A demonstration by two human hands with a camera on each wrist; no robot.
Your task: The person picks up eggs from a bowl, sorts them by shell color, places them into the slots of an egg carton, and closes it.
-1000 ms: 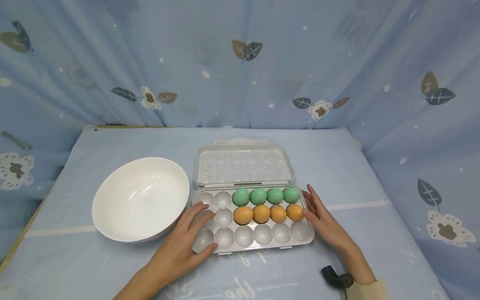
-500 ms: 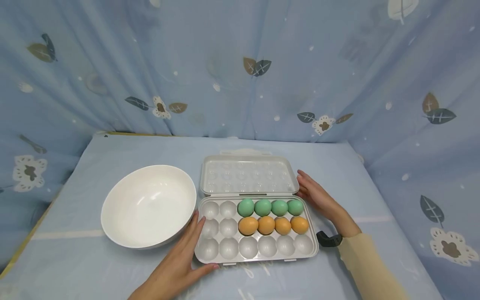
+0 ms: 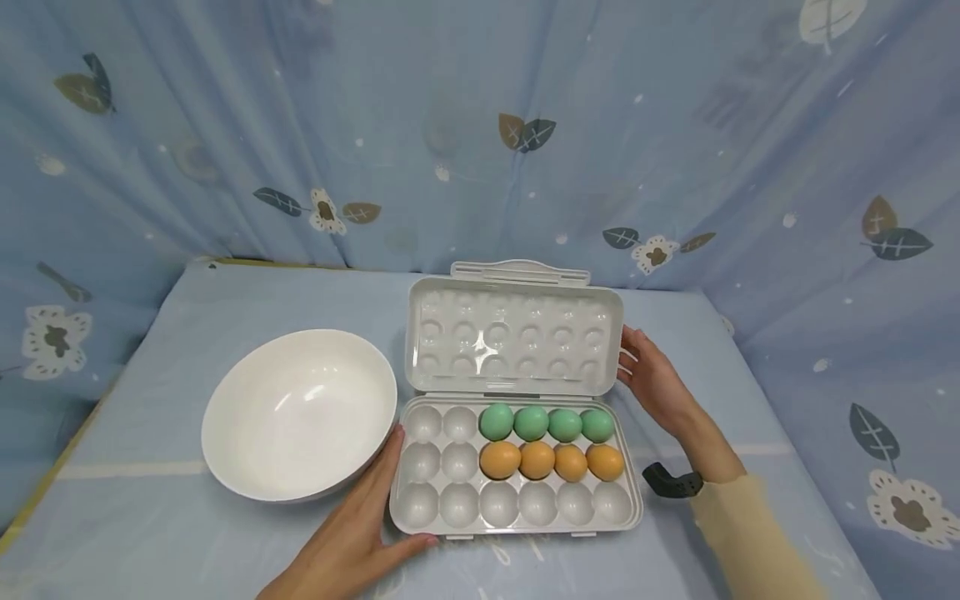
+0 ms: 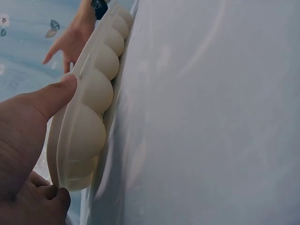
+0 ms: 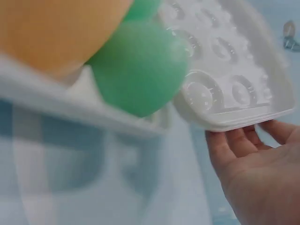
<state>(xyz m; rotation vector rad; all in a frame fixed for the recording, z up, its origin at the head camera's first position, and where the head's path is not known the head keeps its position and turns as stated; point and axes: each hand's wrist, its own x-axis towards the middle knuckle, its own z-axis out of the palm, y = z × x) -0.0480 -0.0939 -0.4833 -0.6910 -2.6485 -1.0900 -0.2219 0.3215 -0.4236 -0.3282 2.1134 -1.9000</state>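
A pale egg box (image 3: 517,525) lies on the table with its lid (image 3: 517,337) tilted up at the back. In it sit a row of green eggs (image 3: 531,423) and a row of orange eggs (image 3: 537,459); the front row of cups holds none. My left hand (image 3: 352,525) grips the box's left end, thumb at the front edge, as the left wrist view also shows (image 4: 28,126). Fingertips of my right hand (image 3: 663,387) touch the lid's right edge; the right wrist view shows the fingers (image 5: 241,143) fairly straight, their tips partly hidden behind the lid.
A large white bowl (image 3: 300,417) stands left of the egg box, close to my left hand. A blue cloth (image 3: 187,533) covers the table, and patterned curtains (image 3: 420,125) hang behind it and at both sides. A black strap mount (image 3: 671,482) is on my right wrist.
My right hand has moved from the box's right end back to the lid, which has swung from lying back to tilted up. My left hand has drawn off the cups to the box's left end.
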